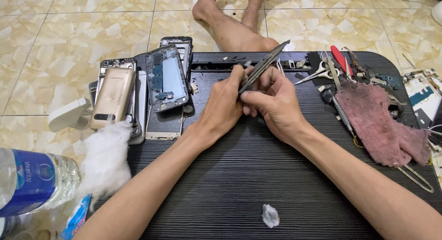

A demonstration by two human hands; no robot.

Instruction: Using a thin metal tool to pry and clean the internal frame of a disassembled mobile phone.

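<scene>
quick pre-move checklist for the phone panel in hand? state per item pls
1. Panel held by both hands: ok. The left hand and right hand both pinch the thin dark phone panel, tilted above the table.
2. Space under the hands: ok, bare table there.
3. Stray bits: not ok. A small cotton wad lies near the front edge.
4. Tools in reach: ok. Scissors and a screwdriver lie to the right beside the pink rag.
5. Phone stack at left: ok, apart from the hands.
6. Panel face clean: cannot tell, seen edge-on.
</scene>
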